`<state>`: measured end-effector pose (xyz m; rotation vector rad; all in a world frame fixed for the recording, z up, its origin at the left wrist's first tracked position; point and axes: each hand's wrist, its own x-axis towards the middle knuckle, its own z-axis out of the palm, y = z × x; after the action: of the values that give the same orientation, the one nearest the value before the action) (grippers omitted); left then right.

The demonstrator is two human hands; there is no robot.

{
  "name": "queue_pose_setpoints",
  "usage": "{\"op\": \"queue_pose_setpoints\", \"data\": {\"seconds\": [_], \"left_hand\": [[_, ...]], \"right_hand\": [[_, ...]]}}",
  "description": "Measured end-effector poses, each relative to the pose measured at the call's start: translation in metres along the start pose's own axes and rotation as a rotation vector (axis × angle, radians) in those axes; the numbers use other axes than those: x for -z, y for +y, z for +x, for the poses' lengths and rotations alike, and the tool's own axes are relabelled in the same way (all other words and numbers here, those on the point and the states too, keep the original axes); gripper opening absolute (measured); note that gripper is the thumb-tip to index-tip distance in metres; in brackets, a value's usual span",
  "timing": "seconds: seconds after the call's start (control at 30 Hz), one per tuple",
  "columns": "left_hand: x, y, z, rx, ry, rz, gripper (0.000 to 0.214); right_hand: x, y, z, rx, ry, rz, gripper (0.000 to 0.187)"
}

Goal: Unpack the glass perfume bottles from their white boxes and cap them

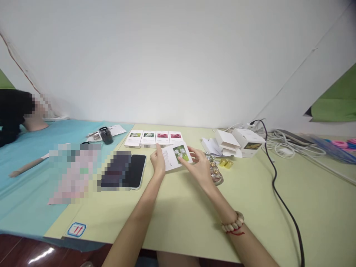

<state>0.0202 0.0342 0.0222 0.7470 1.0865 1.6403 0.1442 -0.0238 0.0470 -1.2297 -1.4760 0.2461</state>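
held box (177,155): fine print (168,154) illegible | pink item (76,174): pixelated | black cable (275,173): cut by bottom edge

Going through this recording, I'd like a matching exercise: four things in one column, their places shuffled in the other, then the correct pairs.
Things
1. Flower-picture pack
2. Four printed boxes
3. Dark jar
4. Small yellow pieces

Places
A. On the blue covering
B. Just right of the right hand
C. Held by the left hand and right hand
D. In a side-by-side row, toward the wall

Pairs: 1-C, 2-D, 3-A, 4-B
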Motion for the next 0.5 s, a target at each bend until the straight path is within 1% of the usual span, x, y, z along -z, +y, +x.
{"op": "queue_pose_setpoints", "data": {"seconds": [0.1,0.17,0.2,0.27,0.33,0.37,0.5], "left_hand": [[0.003,-0.003,0.003,-0.120,0.047,0.181,0.055],[0.005,-0.004,0.003,-0.184,0.082,0.258,0.053],[0.006,-0.005,0.003,-0.195,0.096,0.255,0.050],[0.008,-0.005,0.005,-0.159,0.108,0.167,0.042],[0.008,-0.005,0.007,-0.080,0.107,0.039,0.037],[0.007,-0.004,0.009,-0.039,0.111,-0.017,0.037],[0.006,0.000,0.014,0.088,0.131,-0.215,0.036]], "right_hand": [[-0.001,0.004,0.001,-0.140,-0.038,0.110,0.057],[-0.003,0.003,-0.001,-0.183,-0.077,0.170,0.058],[-0.005,0.002,-0.003,-0.177,-0.099,0.176,0.055],[-0.009,-0.002,-0.010,-0.114,-0.132,0.127,0.044],[-0.014,-0.007,-0.017,-0.022,-0.147,0.046,0.033],[-0.017,-0.009,-0.020,0.021,-0.145,0.017,0.031],[-0.024,-0.016,-0.027,0.133,-0.112,-0.023,0.040]]}}
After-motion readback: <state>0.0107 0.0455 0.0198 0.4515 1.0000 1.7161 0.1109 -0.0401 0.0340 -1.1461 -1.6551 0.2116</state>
